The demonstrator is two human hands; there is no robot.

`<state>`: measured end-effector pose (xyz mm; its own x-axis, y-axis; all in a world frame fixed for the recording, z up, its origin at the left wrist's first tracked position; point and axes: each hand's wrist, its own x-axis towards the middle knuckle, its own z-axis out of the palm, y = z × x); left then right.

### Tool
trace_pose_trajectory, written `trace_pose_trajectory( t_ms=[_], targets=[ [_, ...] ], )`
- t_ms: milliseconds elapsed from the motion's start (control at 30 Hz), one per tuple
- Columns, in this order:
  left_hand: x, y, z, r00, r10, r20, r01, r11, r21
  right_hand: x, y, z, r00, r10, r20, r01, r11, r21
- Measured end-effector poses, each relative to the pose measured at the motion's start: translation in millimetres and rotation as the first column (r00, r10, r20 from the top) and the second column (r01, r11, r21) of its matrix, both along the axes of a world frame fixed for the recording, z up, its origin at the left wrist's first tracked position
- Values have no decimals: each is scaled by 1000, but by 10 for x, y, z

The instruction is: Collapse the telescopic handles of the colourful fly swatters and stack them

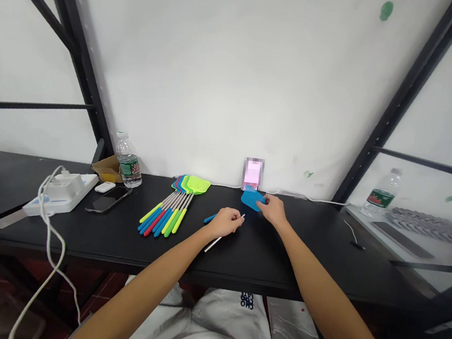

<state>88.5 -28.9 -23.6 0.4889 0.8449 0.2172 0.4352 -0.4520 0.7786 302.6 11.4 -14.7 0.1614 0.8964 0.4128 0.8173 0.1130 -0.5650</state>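
My right hand (273,211) pinches the edge of a blue fly swatter head (251,200) above the desk. Closed round a thin silver rod (213,244) is my left hand (225,222); the rod's lower end points toward the desk's front edge and its other end shows past my fingers. A blue handle (210,218) pokes out just behind my left hand, partly hidden by it. The swatter head and the rod are apart. To the left lies a fanned row of several fly swatters (172,207) with green, yellow, blue and red handles.
A lit phone (253,173) leans on the wall behind the swatter head. Leftward are a water bottle (129,163), a dark phone (109,199), a white case (105,187), a cardboard box (108,169) and a power strip (79,188). A short cable (354,236) lies at right.
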Motion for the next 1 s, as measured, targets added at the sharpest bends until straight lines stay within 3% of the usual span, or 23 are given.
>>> trace_pose_trajectory(
  t_ms=[533,800,1000],
  targets=[
    [3,-25,37,1000,7,-11,-7,1000,-12,9,-25,27,1000,-18,24,17,999,32],
    [3,-32,36,1000,9,-3,-9,1000,-4,42,-12,25,994,-51,-93,53,999,10],
    [-11,-32,40,1000,3,-11,-3,1000,22,45,-5,37,993,-76,-87,77,997,7]
  ],
)
